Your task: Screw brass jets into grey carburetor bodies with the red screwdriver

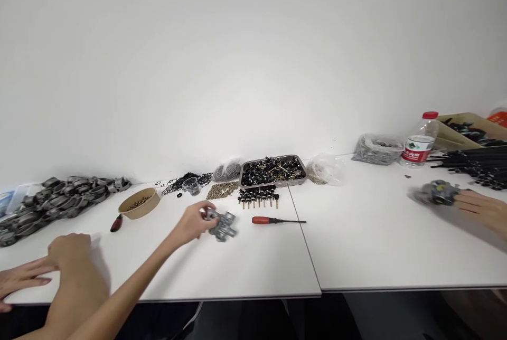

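My left hand (198, 220) reaches in from the lower left. Its thumb and fingers grip a grey metal casting (223, 226) with several stubby projections, close above the white table. At the far right, my right hand (480, 209) holds another grey metal part (439, 192) with a yellowish spot; motion smears it, so its exact form is unclear. Between the hands lies a red-handled screwdriver (266, 220), its dark shaft pointing right. Behind it are a row of small black-headed parts with brass stems (258, 197) and a metal tray (273, 184) heaped with similar pieces.
A co-worker's hands (69, 250) rest at the left. Grey ring-like parts (63, 200), a paper bowl (148, 208) of small brass pieces, another screwdriver handle (116, 223) and black O-rings (188, 181) lie leftward. A bottle (420, 142), bagged parts (376, 150) and black rods (475, 163) stand right.
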Demonstrator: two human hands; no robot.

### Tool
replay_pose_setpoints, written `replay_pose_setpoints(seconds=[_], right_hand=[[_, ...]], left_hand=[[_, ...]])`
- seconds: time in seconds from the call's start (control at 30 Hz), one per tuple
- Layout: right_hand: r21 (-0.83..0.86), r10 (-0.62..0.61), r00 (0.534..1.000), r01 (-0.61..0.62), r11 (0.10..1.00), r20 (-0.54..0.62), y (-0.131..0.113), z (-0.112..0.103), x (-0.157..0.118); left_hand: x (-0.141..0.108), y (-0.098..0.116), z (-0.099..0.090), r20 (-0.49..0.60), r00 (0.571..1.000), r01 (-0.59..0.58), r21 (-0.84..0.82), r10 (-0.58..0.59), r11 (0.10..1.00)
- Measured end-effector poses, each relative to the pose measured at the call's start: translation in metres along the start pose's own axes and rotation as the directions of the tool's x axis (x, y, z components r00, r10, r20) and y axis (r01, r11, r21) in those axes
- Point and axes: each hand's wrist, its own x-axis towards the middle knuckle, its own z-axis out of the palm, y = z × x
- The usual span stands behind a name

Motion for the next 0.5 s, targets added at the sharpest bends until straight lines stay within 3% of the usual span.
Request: replay_pose_setpoints(seconds=[0.1,0.17,0.27,0.33,0.5], right_hand=[[-0.128,0.046,0.998,-0.051,0.99,-0.038,0.059,0.08,0.001],[-0.19,0.061,0.997,-0.07,0.979,-0.055,0.086,0.104,-0.002],[-0.27,0.081,0.992,-0.104,0.957,-0.097,0.104,0.111,-0.014],[-0.307,0.088,0.988,-0.124,0.944,-0.13,0.111,0.109,-0.023],[-0.264,0.113,0.963,-0.179,0.948,-0.246,0.128,0.114,-0.032]], left_hand=[[-0.005,0.042,0.053,0.198,0.972,-0.084,-0.218,0.128,0.972],[-0.005,0.066,0.084,0.242,0.948,-0.13,-0.295,0.206,0.947],[-0.003,0.089,0.118,0.267,0.918,-0.186,-0.363,0.294,0.913],[0.002,0.095,0.129,0.29,0.901,-0.196,-0.393,0.324,0.898],[0.018,0.079,0.126,0.459,0.799,-0.069,-0.57,0.387,0.819]])
